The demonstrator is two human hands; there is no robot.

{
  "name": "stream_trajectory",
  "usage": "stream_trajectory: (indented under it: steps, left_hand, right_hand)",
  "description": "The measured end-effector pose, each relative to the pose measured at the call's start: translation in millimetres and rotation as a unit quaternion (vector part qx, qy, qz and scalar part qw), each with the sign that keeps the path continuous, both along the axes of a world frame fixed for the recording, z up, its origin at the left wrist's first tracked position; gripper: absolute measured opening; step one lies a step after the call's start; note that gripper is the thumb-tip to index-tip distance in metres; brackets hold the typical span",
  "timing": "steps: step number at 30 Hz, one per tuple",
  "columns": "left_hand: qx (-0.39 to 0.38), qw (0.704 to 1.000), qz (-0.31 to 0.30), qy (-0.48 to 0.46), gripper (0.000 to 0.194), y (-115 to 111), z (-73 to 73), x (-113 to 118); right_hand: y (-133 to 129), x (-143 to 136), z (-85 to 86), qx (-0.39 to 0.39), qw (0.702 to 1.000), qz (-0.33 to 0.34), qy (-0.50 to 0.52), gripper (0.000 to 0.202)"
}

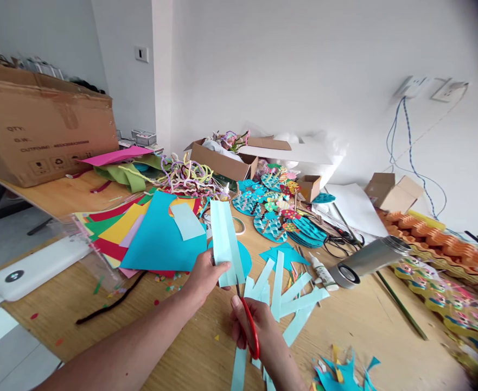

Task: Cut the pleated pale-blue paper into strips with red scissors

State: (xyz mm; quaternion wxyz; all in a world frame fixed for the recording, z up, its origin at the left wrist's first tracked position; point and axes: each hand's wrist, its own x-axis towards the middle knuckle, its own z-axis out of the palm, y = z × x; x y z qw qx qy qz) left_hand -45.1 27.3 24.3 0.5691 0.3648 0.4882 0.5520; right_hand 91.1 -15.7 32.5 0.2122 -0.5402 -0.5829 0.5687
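Bare forearms (120, 345) reach over the wooden surface (389, 347).
The left hand (205, 276) pinches creased pale-blue paper (223, 233); the right hand (259, 320) grips red-handled scissors (255, 347) at its lower edge, near pale strips (278, 285).

Visible items are counted as follows: one pair of red scissors (252, 327), one steel flask (377, 256), one tape roll (242, 230), two nozzle bottles (323, 273), two wall sockets (416, 85).
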Motion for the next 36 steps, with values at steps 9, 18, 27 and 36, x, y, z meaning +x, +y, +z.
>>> stream_trajectory:
  steps: [9,18,27,36]
  left_hand:
    - [0.001,1.000,-0.001,0.000,0.011,0.0,0.8,0.3]
    - [-0.002,1.000,-0.005,-0.001,0.012,-1.0,1.8,0.3]
    - [0.003,1.000,-0.004,-0.006,0.011,-0.1,0.8,0.8]
    - [0.004,1.000,-0.001,-0.006,0.011,-0.6,0.4,1.1]
  right_hand:
    - [2.1,0.8,-9.5,0.010,1.000,-0.005,-0.009,0.051]
    - [3.6,2.6,-13.9,0.026,1.000,0.007,-0.002,0.051]
    - [2.2,1.5,-9.1,0.023,1.000,0.004,-0.010,0.049]
    - [1.2,0.0,-3.3,0.014,0.999,0.001,-0.030,0.051]
